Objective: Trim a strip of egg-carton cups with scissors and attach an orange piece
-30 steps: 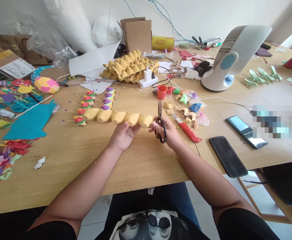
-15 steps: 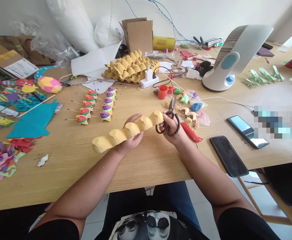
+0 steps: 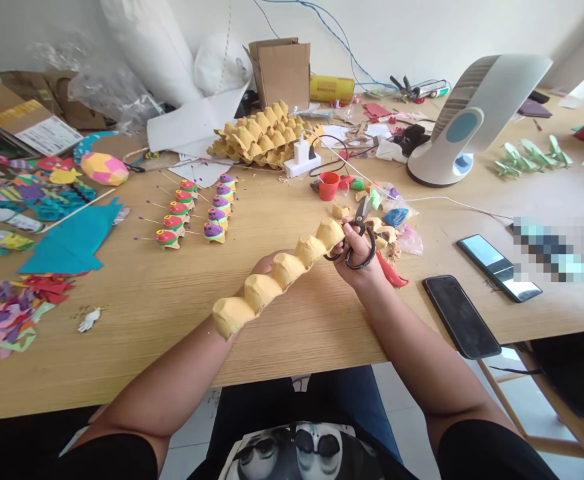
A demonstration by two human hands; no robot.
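My left hand (image 3: 265, 265) grips a long yellow strip of egg-carton cups (image 3: 277, 273) from underneath, mostly hidden by it. The strip is lifted off the wooden table (image 3: 172, 313) and slants from my left forearm up to the right. My right hand (image 3: 357, 257) is closed through the handles of black scissors (image 3: 356, 230), whose blades point up and away at the strip's far end. Behind the strip stand two rows of small painted carton cups (image 3: 197, 210) with pins stuck in them.
A stack of yellow egg trays (image 3: 259, 137), a cardboard box (image 3: 282, 67), a white fan (image 3: 467, 120), two phones (image 3: 459, 317) (image 3: 499, 267), a red cup (image 3: 328, 185), a red knife (image 3: 389, 272), carton scraps and coloured clay (image 3: 387, 217). Coloured paper cut-outs (image 3: 67, 240) crowd the left.
The carton strip went from lying flat on the table to being lifted and swung so its near end points toward me. My right hand rose with the scissors to the strip's far end.
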